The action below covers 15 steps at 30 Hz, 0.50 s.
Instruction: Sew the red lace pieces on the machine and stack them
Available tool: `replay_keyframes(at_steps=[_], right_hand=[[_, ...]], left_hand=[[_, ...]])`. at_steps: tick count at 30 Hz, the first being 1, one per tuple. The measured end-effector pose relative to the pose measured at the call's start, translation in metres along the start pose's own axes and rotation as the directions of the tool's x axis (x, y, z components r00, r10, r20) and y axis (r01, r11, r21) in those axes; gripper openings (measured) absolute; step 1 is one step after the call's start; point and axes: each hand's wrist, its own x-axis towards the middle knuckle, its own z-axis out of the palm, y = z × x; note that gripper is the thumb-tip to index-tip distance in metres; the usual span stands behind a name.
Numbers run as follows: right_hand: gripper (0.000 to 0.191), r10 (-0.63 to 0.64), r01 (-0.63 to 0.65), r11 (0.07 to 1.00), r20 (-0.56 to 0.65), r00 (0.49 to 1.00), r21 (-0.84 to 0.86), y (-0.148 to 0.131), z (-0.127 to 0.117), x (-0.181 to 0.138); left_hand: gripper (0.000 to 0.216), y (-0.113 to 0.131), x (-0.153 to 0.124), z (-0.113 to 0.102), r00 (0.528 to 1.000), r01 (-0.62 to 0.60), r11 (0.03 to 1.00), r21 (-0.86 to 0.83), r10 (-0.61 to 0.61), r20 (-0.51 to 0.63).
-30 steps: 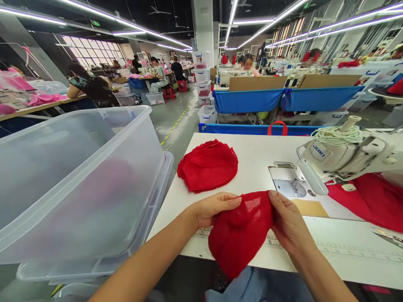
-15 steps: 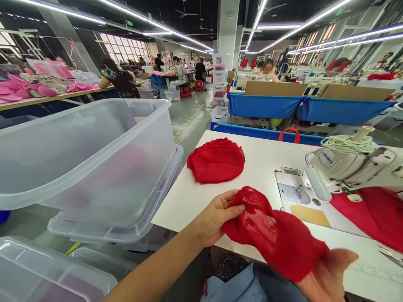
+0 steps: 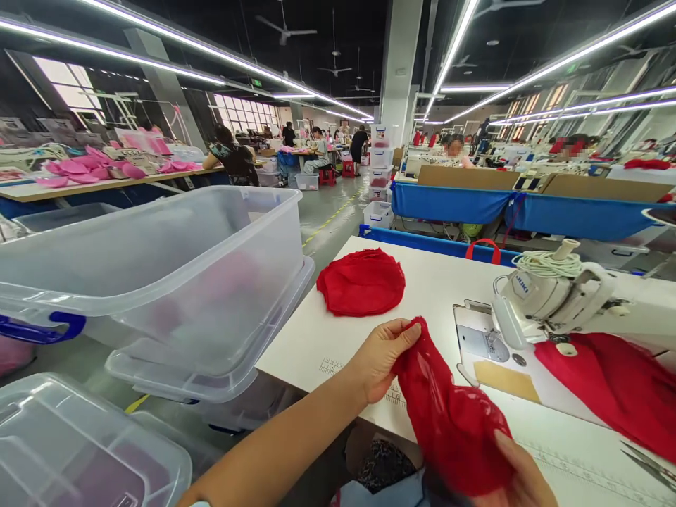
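Cloth (image 3: pixel 454 408) stretches above the table's (image 3: pixel 311 345) near edge, top pinched tight by my left hand (image 3: pixel 385 358), lower end gripped by my right hand (image 3: pixel 520 473), probably light, limp, slick, best held by its edges.

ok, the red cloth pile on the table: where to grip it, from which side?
The near edge of the red cloth pile, coming low from the person's side. It lies flat on the table and looks layered, so probably pinch the whole stack, top and underside together; the sewing machine stands off to its right.
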Motion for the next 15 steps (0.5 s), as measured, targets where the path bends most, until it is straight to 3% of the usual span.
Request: replay_keyframes(at_steps=[3, 6, 9, 11, 15], right_hand=[[0.041, 0.030, -0.030, 0.999, -0.013, 0.999, -0.041, 0.004, 0.024, -0.008], [0.036, 0.011, -0.012, 0.997, -0.013, 1.000, -0.075, 0.001, 0.029, -0.003], [0.038, -0.032, 0.032, 0.999, -0.024, 0.999, -0.016, -0.006, 0.015, 0.012], [0.044, -0.068, 0.067, 0.997, -0.028, 0.997, -0.029, -0.011, 0.000, 0.021], [0.054, -0.243, 0.251, 0.894, 0.069, 0.968, -0.370, -0.013, -0.020, 0.022]], left_hand=[[0.047, 0.000, -0.002, 0.007, 0.999, -0.053, 0.993, 0.102, 0.052, 0.014], [0.052, 0.000, -0.007, 0.010, 0.997, -0.019, 0.994, 0.110, 0.012, 0.070], [0.056, -0.004, -0.011, 0.011, 0.978, 0.069, 0.988, 0.137, -0.095, 0.187], [0.054, -0.009, -0.012, 0.011, 0.971, 0.099, 0.985, 0.144, -0.127, 0.204], [0.045, -0.019, -0.008, 0.012, 0.996, 0.004, 0.992, 0.125, -0.015, 0.091]])
